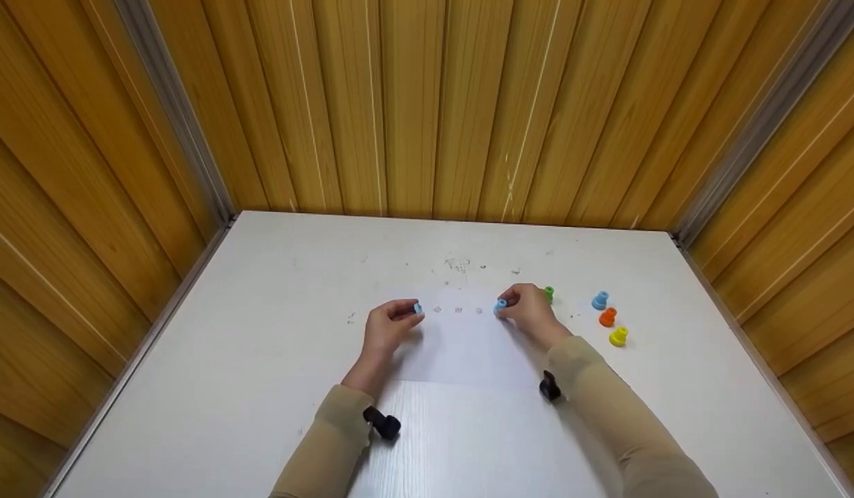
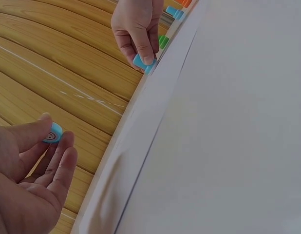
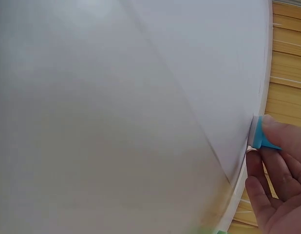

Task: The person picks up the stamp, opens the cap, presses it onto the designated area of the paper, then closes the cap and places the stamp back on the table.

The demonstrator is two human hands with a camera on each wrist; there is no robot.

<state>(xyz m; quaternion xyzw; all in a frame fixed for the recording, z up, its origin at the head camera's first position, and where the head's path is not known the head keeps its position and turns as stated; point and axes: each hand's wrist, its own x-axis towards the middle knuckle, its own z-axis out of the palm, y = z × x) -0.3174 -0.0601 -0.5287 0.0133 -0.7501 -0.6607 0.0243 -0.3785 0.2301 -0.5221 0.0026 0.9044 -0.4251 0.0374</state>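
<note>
My left hand [image 1: 388,326] pinches a small light-blue disc [image 2: 53,132] between thumb and fingers, its flat side showing a smiling face. The disc is held up near the left part of a white paper sheet [image 1: 461,353]. Toward the sheet's right side, my right hand [image 1: 530,311] grips a light-blue toy stamp [image 1: 500,305] with thumb and fingers. In the right wrist view the stamp's pale base [image 3: 253,131] is right at the paper's surface. Between the hands, a row of small reddish printed marks [image 1: 458,310] runs across the paper.
Right of the right hand stand another blue stamp [image 1: 600,299], an orange stamp [image 1: 608,317] and a yellow stamp [image 1: 619,337]. A green stamp [image 1: 549,294] is partly hidden behind that hand. The white table [image 1: 226,360] meets wood-patterned walls [image 1: 406,104] at the back and sides.
</note>
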